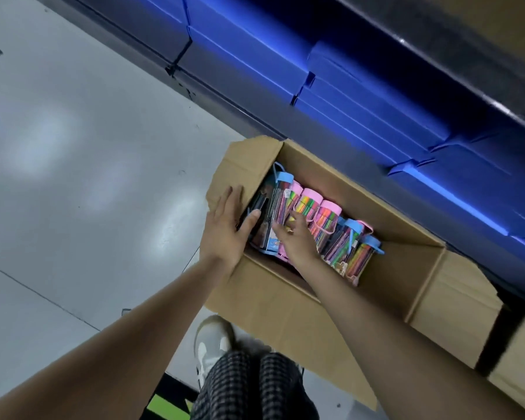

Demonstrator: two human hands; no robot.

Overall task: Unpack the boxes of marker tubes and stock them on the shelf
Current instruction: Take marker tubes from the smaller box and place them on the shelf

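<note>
The cardboard box [285, 301] sits open on the floor [73, 147], close against the foot of the shelf [315, 140], where blue boxes [361, 95] are stacked. Its left flap [240, 165] is folded outward.

At the box's left end, the left hand [225, 228] lies flat, fingers straight over the flap and rim, with the thumb resting on the dark tubes packed there; it grips nothing and seems to steady the box. Just to its right, the right hand [294, 237] reaches into the row of marker tubes [325, 225], fingers curled among the pink-capped ones; whether they have closed round a tube I cannot tell.

The tubes lie on their sides, packed side by side along the box's length, from the left end to roughly the middle; the right end of the box shows bare cardboard. Each tube's long axis runs across the box, caps pointing to the far wall nearest the shelf, bases toward the near wall and the person.

To do this step well, I would judge it best to work the fingers under one or two tubes at mid-length, lift straight up so the neighbours do not roll, and mind the loop handles, which could snag. Keep the left hand holding the box still.
</note>
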